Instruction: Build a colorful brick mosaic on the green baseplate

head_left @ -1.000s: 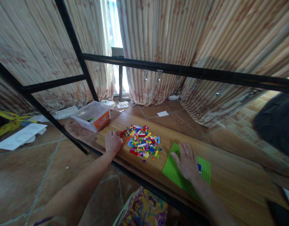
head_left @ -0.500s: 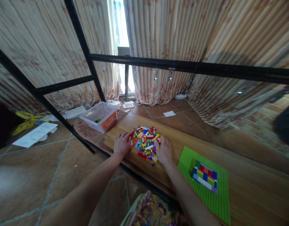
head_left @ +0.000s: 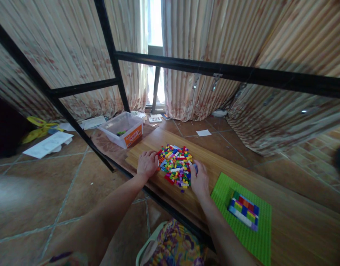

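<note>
A loose heap of small colourful building bricks [head_left: 175, 166] lies on the wooden tabletop. At the heap's left edge rests my left hand [head_left: 147, 163], its fingers loosely bent against the outermost bricks and holding nothing that I can see. My right hand [head_left: 199, 179] is at the heap's right side, with a blue brick [head_left: 195, 168] between thumb and fingers. Right of that hand lies a green baseplate [head_left: 258, 245]. A flat rectangular build of multicoloured bricks [head_left: 244, 210] sits on it, with white, blue, red and yellow parts.
A clear plastic bin [head_left: 114, 135] with an orange label and a few green pieces inside stands at the table's far left end. A black metal frame [head_left: 186, 63] crosses beyond the table. Papers [head_left: 48, 145] and a yellow item [head_left: 41, 129] lie on the tiled floor.
My right hand has drawn slightly right, off the heap, and a blue brick now shows in its fingers. The left hand stays at the heap's left edge. The view has shifted a little.
</note>
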